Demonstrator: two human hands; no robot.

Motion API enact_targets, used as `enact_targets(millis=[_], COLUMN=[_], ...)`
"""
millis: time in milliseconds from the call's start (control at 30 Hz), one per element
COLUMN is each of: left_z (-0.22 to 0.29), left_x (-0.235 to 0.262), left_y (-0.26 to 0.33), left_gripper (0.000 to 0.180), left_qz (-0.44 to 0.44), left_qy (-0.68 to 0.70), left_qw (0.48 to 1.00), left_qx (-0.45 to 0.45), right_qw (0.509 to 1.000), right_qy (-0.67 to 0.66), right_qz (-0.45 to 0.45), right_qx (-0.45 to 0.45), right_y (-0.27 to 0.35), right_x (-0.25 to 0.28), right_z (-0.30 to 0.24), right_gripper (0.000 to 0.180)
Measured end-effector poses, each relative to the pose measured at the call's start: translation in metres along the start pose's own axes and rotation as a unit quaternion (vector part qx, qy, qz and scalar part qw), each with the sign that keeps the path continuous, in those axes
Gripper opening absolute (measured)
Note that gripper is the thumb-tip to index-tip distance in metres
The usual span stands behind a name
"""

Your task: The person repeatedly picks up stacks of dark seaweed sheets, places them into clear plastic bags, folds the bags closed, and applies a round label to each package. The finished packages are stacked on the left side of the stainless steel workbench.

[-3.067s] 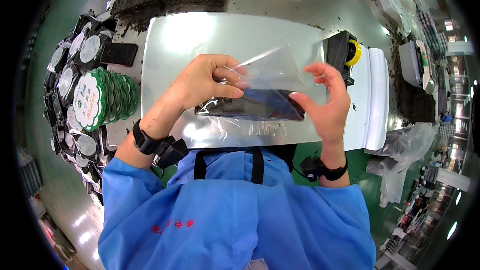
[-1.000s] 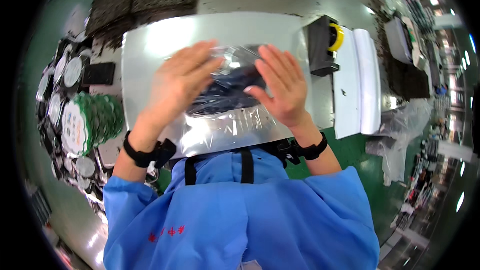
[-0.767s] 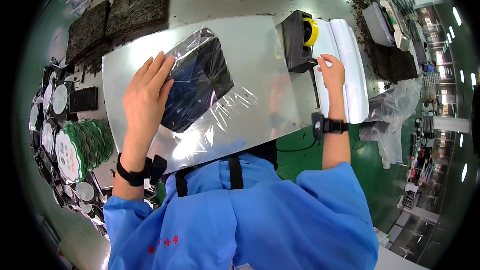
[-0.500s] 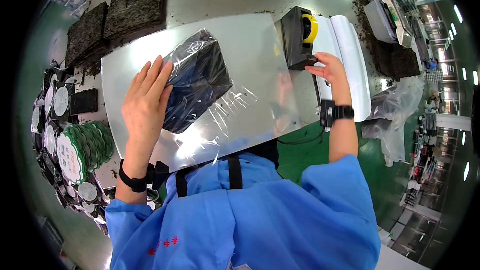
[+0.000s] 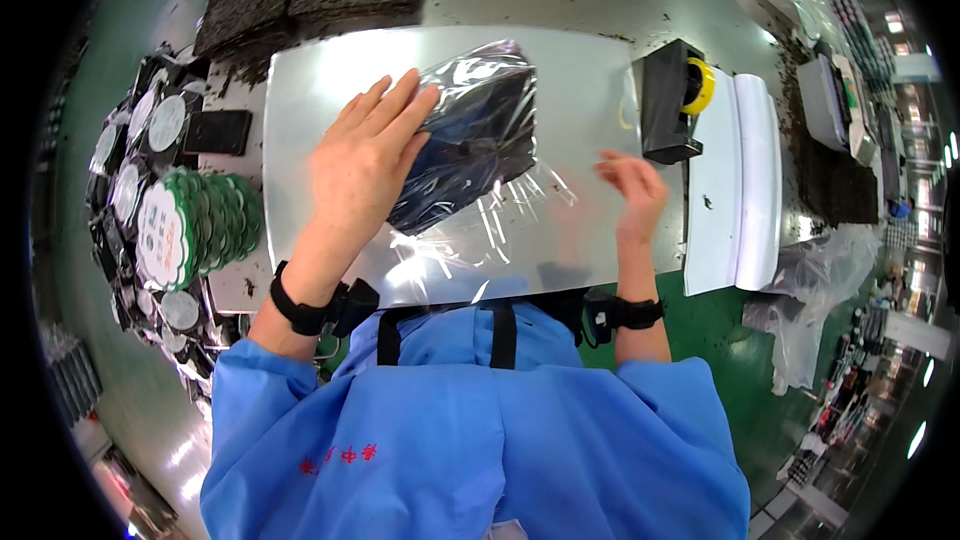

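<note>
The left hand (image 5: 365, 165) lies flat, fingers spread, pressing a clear bag (image 5: 470, 145) with a dark slab inside onto the shiny tabletop (image 5: 580, 70). The right hand (image 5: 632, 190) hovers open and blurred beside the bag's loose end, gripping nothing, just short of the black tape dispenser (image 5: 672, 100).

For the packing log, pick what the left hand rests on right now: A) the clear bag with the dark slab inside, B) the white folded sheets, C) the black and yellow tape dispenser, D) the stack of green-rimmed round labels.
A: the left hand lies flat on the clear bag with the dark slab inside, on the shiny tray.
</note>
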State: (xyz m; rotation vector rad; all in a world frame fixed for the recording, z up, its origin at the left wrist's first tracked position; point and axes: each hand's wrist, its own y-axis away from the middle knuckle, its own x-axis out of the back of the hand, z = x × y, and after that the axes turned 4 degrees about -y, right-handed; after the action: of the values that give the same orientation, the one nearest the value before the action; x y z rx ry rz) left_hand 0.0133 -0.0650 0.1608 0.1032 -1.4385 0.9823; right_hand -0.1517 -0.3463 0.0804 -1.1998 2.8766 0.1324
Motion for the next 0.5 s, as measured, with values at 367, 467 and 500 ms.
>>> enact_targets(millis=[367, 467, 500], left_z=[0.022, 0.02, 0.015], left_x=[0.002, -0.012, -0.016], left_y=[-0.003, -0.012, -0.014], left_gripper=[0.052, 0.048, 0.046], left_qz=[-0.04, -0.015, -0.006], left_qy=[-0.106, -0.088, -0.063], left_qw=[0.994, 0.996, 0.997], left_qx=[0.006, 0.031, 0.042], right_qw=[0.84, 0.878, 0.885], right_qy=[0.499, 0.451, 0.403], right_qz=[-0.202, -0.086, -0.048], right_qx=[0.062, 0.137, 0.231], right_y=[0.02, 0.023, 0.013], right_x=[-0.127, -0.105, -0.092], right_z=[-0.02, -0.004, 0.015], right_gripper=[0.034, 0.039, 0.057])
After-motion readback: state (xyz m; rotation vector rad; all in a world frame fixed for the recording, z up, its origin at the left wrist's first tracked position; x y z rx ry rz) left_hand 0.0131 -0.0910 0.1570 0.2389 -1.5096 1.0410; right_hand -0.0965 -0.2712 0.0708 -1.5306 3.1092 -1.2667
